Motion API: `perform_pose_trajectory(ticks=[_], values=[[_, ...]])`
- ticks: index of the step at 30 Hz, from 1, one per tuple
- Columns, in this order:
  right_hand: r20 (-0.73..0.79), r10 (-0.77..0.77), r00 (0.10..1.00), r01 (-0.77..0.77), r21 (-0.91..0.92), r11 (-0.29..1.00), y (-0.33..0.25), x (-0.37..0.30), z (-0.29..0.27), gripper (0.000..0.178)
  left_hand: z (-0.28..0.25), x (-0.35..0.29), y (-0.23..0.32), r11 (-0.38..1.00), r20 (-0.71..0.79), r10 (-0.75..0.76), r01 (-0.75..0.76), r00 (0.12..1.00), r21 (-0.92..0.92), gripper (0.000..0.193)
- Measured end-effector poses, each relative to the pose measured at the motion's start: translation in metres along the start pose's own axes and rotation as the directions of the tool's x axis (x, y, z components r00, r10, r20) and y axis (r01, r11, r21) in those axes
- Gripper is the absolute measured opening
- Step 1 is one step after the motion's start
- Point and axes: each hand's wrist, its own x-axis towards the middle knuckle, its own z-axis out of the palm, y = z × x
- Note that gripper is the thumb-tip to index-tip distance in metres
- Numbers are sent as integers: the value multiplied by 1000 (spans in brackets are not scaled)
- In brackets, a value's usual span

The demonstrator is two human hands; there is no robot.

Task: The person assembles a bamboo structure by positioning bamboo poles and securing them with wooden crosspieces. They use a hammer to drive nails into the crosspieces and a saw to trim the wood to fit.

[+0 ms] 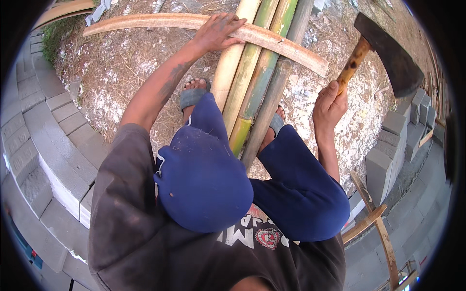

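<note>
My right hand [331, 107] is closed round the light wooden handle of an axe [394, 53], whose broad dark head is raised at the upper right, apart from the wood. A long, thin wooden plank [145, 20] lies crosswise over several bamboo poles [246, 68]. With its fingers over the plank, my left hand [221, 33] grips it just left of the poles. A short dark mark shows on the plank near its right part, above the poles. The poles run lengthwise between my feet, and their near ends are hidden by my legs.
Stacked grey blocks [60, 145] stand along the left, and more blocks [391, 145] at the right. Crossed wood strips [378, 220] are at the lower right. Straw and white chips cover the ground [116, 68]. My sandalled feet [194, 94] flank the poles.
</note>
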Motion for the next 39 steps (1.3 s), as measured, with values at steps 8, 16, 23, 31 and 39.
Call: perform_pose_trajectory(ticks=[8,16,23,31,39], values=[[346,262,901,-106,-409,906,23,0,19,42,5,6,-5,999,-73,31,-30,997,15,75],[433,182,883,35,-447,894,57,-36,33,42,17,-3,7,999,-99,26,-22,995,49,76],[54,60,997,-53,-110,993,8,-6,7,34,6,-5,-2,999,63,-39,39,997,0,79],[365,263,893,-136,-338,931,52,-44,23,37,-3,0,-1,995,76,9,-1,997,-102,80],[-159,640,752,-653,-50,755,88,-159,-64,43,-62,70,112,946,236,285,-312,929,86,86]])
